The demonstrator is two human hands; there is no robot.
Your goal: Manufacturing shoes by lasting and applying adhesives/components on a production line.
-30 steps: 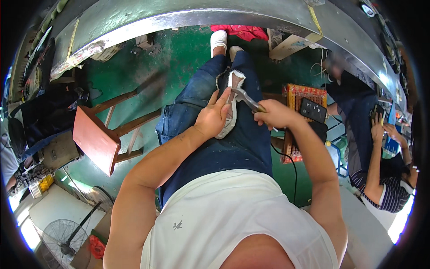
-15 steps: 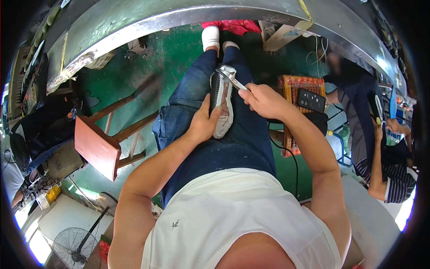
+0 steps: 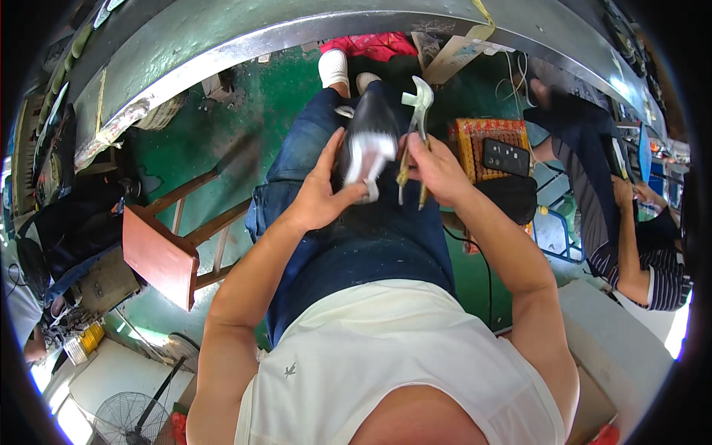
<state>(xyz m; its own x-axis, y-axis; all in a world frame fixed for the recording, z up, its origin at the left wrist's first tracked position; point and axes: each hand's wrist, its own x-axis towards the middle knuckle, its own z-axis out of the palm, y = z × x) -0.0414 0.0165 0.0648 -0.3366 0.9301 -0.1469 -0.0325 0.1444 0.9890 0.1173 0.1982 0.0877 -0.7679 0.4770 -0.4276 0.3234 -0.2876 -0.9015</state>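
Observation:
My left hand (image 3: 326, 191) grips a black shoe upper (image 3: 373, 113) from its left side, thumb across the near end. The shoe lies above my thighs, its dark rounded end pointing away from me; motion blurs it. A pale edge and a brownish inner panel show on its near part. On the shoe's right, my right hand (image 3: 442, 172) is closed round a pair of pincers (image 3: 420, 101) with a silver hammer-like head pointing away from me. Yellowish handle ends stick out below the fingers. A thin metal tip shows beside them; whether it is a separate tool I cannot tell.
A metal-edged bench (image 3: 297, 30) curves across the far side. To the left stands a wooden stool (image 3: 159, 252); to the right, a woven seat (image 3: 469, 141) carries a black device (image 3: 506, 157). Another person (image 3: 630, 245) works at far right. A fan (image 3: 130, 419) stands lower left.
The shoe has been turned, its dark rounded end now facing away. My right hand's tool has come off the shoe and now points away beside it. The view has shifted slightly.

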